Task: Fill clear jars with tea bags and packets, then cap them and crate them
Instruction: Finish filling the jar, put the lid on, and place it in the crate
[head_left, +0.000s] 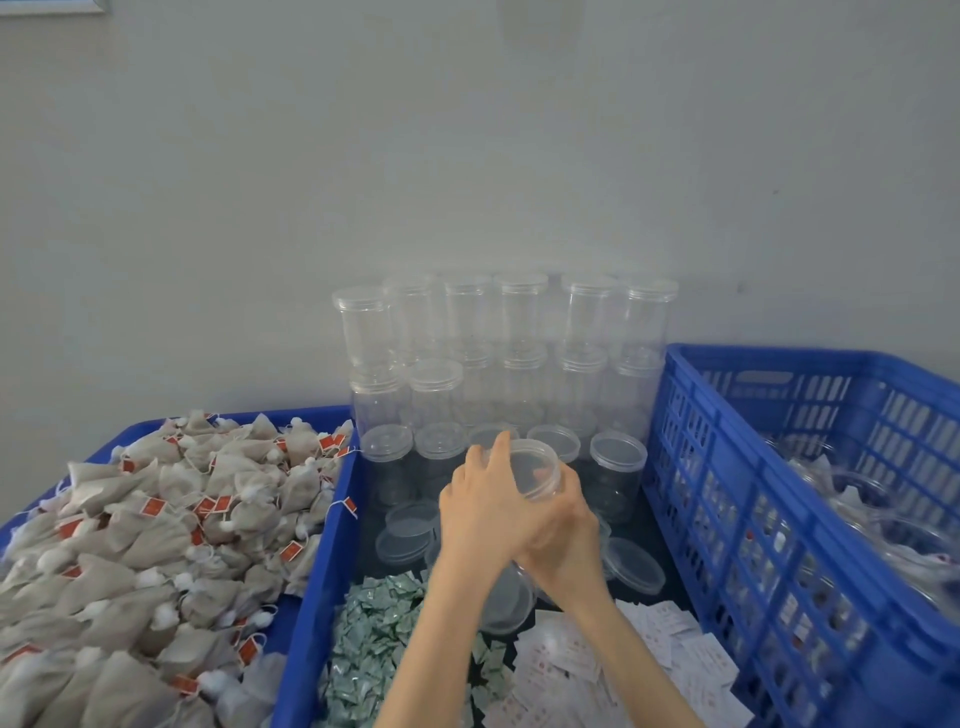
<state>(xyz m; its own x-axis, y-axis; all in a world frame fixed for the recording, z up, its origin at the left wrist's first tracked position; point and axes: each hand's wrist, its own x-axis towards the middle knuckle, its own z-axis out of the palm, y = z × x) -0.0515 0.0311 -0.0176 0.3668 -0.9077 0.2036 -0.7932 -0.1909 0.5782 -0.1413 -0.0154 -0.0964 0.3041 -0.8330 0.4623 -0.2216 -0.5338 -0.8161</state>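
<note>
Left hand | right hand — grip clear round jar

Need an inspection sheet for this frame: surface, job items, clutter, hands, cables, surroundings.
Surface: dark table top, mostly covered.
Job's things: tea bags heaped in blue tray at left; stacked empty capped jars against the wall; held jar clear, looks empty; green packets and white packets piled in front; blue crate at right holds filled jars.
Clutter: loose lids lying on the table around the hands.
Hands: left hand and right hand both grip the held jar; whether its lid is on cannot be told.
Cables: nothing seen.
Surroundings: plain pale wall; frame corner at top left.
</note>
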